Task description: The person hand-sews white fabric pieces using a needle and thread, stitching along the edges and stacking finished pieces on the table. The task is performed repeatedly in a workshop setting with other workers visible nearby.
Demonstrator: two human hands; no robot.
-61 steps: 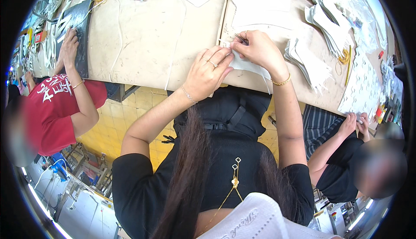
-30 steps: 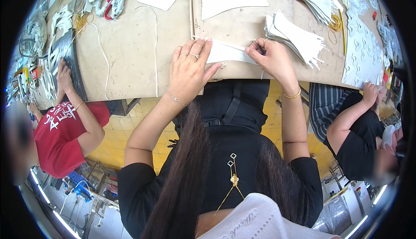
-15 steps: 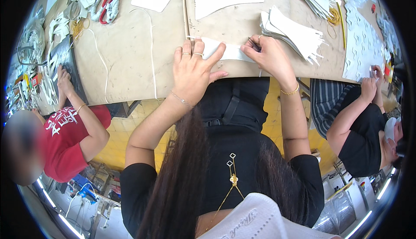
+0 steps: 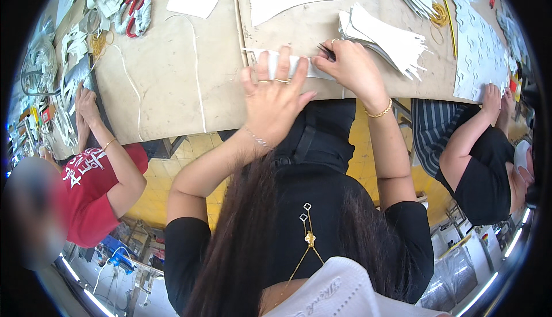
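Observation:
My left hand (image 4: 271, 95) lies open with fingers spread, its fingertips pressing on a narrow white piece (image 4: 322, 73) of flat sheet material along the table's near edge. Part of that piece shows between the fingers, and the palm hangs over the edge. At the piece's right end my right hand (image 4: 352, 71) is closed around a slim dark tool (image 4: 328, 52) with a narrow forked end; the rest of it is hidden in the fingers. Just beyond this hand rests a stack of white pieces (image 4: 386, 36) with ends cut into strips.
Larger white cut pieces (image 4: 296, 5) and a white rounded rectangle (image 4: 192, 0) lie farther back. A white cord (image 4: 198, 78) and red-handled scissors (image 4: 137, 18) are at left. Co-workers' hands (image 4: 86, 107) (image 4: 493, 101) work at both sides; a wavy-patterned white sheet (image 4: 480, 46) is at right.
My left hand has slid to the right along the white piece, its fingers straighter and more spread. My right hand, still holding the dark tool, has barely moved.

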